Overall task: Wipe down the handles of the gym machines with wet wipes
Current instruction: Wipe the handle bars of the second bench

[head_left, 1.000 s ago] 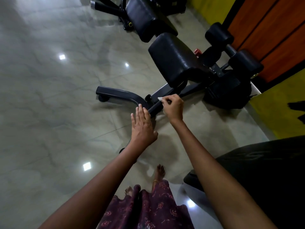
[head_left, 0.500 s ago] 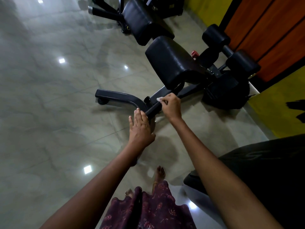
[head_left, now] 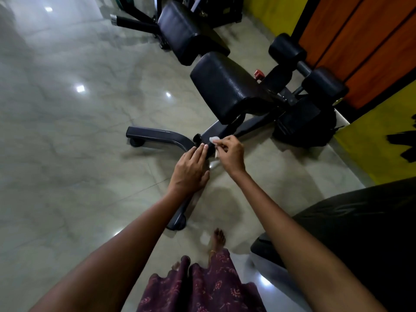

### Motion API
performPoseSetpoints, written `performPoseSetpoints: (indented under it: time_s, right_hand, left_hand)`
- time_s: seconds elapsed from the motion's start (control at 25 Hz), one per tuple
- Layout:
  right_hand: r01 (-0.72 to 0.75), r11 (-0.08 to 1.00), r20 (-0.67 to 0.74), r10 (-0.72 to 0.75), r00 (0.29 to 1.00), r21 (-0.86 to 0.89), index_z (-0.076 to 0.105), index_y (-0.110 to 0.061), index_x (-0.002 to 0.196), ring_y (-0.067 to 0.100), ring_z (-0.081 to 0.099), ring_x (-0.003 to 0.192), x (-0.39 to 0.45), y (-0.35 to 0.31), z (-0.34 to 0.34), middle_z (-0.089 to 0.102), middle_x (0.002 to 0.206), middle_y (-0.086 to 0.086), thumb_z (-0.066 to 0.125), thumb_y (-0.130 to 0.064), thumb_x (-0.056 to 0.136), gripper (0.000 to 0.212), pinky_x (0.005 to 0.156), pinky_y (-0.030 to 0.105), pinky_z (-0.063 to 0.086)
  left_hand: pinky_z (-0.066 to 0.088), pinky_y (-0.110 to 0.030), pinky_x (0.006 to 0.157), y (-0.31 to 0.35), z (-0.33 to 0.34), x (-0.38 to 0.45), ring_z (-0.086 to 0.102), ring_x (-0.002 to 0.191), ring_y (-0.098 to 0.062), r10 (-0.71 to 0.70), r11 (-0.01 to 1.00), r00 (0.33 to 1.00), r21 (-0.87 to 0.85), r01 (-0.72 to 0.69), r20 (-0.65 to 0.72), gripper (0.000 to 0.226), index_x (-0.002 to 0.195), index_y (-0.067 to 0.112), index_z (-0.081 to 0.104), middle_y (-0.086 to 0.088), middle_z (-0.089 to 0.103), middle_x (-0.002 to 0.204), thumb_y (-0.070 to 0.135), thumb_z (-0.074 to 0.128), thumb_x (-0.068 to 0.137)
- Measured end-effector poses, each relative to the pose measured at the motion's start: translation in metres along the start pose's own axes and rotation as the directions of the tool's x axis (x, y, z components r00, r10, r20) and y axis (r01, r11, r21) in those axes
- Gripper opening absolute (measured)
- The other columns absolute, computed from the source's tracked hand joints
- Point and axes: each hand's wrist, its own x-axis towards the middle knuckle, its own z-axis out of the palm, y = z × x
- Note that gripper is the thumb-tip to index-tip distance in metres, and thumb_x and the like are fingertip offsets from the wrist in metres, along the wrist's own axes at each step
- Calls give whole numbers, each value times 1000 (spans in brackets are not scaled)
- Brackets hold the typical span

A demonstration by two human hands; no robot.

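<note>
Head view: wet wipe, small, limp, light, pinched in right hand fingertips against black bench handle bar, best bunched and wrapped round the rigid tube; left hand flat, fingers straight, resting on the bar.

Right hand pinching white wipe against black bench frame. Left hand flat on frame beside it, fingers straight. Glossy tile floor.
</note>
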Motion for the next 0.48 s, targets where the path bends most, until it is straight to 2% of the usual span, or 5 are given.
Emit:
performPoseSetpoints:
  time_s: [0.08,0.16,0.24,0.36,0.48]
  right_hand:
    - [14,1000,-19,-14,1000,-4,74,-1,91,20,62,74,14,6,-6,67,82,17,68,1,78,15,69,15,43]
    - [-152,988,-59,151,987,-8,73,2,89,28,64,84,40,12,-10,68,89,20,67,-3,80,12,71,11,37]
    - [-246,968,-61,244,968,-40,72,4,91,31,63,90,50,13,-7,67,95,22,64,-5,84,14,75,16,37]
    - [-19,996,5,20,1000,-81,73,-1,90,26,60,77,22,2,1,64,85,21,64,-1,81,13,74,26,45]
    - [62,998,-16,-62,998,-32,74,-1,86,18,57,68,23,11,-6,64,76,19,70,0,76,10,66,16,40]
  left_hand:
    - [51,-36,88,0,2,2,62,105,-33,26,1000,999,17,-26,-46,65,124,-5,56,-18,62,122,38,43,76]
    - [51,-36,88,-1,6,2,63,103,-32,38,999,996,14,-37,-84,61,124,-4,56,-18,61,123,35,44,78]
    - [52,-35,88,-1,10,3,64,101,-31,28,999,988,-19,-32,-154,57,124,-4,57,-18,62,122,31,46,80]
    - [47,-31,89,1,16,5,65,96,-29,14,998,961,-50,-29,-275,50,120,-3,61,-16,64,119,27,48,82]
    - [49,-28,82,0,18,5,66,90,-26,20,998,937,-43,-38,-349,46,118,-2,63,-14,65,118,25,49,84]
